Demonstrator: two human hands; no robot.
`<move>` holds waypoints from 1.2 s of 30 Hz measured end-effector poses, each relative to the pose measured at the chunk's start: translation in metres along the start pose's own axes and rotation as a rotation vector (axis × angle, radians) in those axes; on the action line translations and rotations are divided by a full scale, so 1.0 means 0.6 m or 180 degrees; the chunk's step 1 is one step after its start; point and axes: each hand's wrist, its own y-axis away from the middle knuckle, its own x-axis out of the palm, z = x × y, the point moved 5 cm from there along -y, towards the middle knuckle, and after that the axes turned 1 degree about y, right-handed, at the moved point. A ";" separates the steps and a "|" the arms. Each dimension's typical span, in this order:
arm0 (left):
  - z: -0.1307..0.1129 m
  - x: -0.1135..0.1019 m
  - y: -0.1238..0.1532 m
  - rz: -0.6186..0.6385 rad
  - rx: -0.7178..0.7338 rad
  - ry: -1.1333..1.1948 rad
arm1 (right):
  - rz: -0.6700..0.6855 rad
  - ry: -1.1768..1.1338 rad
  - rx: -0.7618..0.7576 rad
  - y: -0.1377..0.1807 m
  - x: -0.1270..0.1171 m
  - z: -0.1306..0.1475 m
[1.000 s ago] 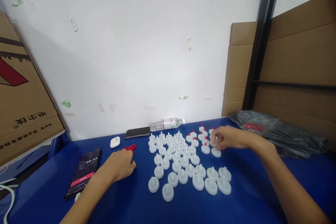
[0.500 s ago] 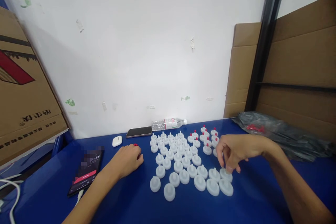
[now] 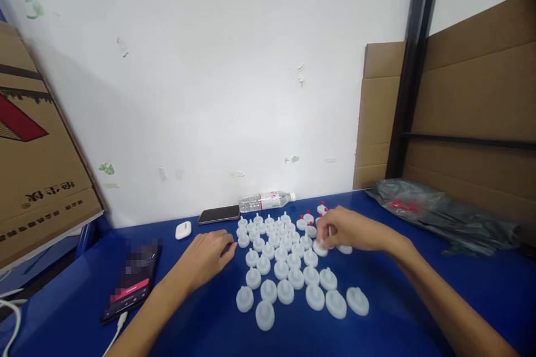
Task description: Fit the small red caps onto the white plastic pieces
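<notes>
My right hand (image 3: 333, 228) pinches a white nozzle cap (image 3: 320, 249) between thumb and fingers, close to the table, beside caps with red tips (image 3: 310, 229). That hand partly hides the red-tipped group. Many plain white nozzle caps (image 3: 281, 269) stand with their spouts up across the middle of the blue table. Left of them, my left hand (image 3: 209, 254) rests low over the table, back of the hand up, with the fingers curled in. What it holds, if anything, is hidden beneath the fingers.
Behind the caps lie a water bottle (image 3: 266, 201) and a phone (image 3: 218, 214). Farther left are a white earbud case (image 3: 183, 230) and a phone on a charging cable (image 3: 133, 281). A grey plastic bag (image 3: 444, 217) with red pieces lies right. Cardboard (image 3: 379, 117) leans on the wall.
My right hand has lifted a white cap from the front right of the group and carried it left and back toward the red-tipped caps. Red at my left fingers no longer shows.
</notes>
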 end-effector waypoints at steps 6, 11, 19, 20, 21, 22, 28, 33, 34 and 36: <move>-0.011 -0.013 0.005 -0.0604 0.0052 0.0284 | -0.1741 0.0246 -0.0789 -0.005 0.002 0.074; -0.039 -0.012 0.011 -0.1034 0.0253 0.0895 | -0.1780 0.0563 -0.1347 -0.013 0.056 0.109; -0.093 -0.008 0.020 -0.1432 0.0783 0.1917 | -0.2128 0.0661 -0.1579 -0.012 0.079 0.128; -0.096 -0.007 0.021 -0.1421 0.0817 0.1945 | -0.2165 0.0656 -0.1575 -0.011 0.078 0.129; -0.098 -0.006 0.022 -0.1399 0.0858 0.1953 | -0.2191 0.0653 -0.1577 -0.011 0.078 0.129; -0.100 -0.005 0.023 -0.1373 0.0900 0.1944 | -0.2217 0.0655 -0.1587 -0.011 0.078 0.129; -0.101 0.000 0.026 -0.1377 0.0937 0.1745 | -0.2152 0.0822 -0.1670 -0.010 0.084 0.134; -0.104 -0.001 0.025 -0.1200 0.0704 0.1800 | -0.2049 0.0914 -0.1841 -0.010 0.090 0.138; -0.105 -0.002 0.025 -0.1158 0.0665 0.1836 | -0.2027 0.0918 -0.1889 -0.010 0.091 0.139; -0.107 -0.002 0.026 -0.1117 0.0648 0.1883 | -0.1990 0.0946 -0.1986 -0.010 0.093 0.141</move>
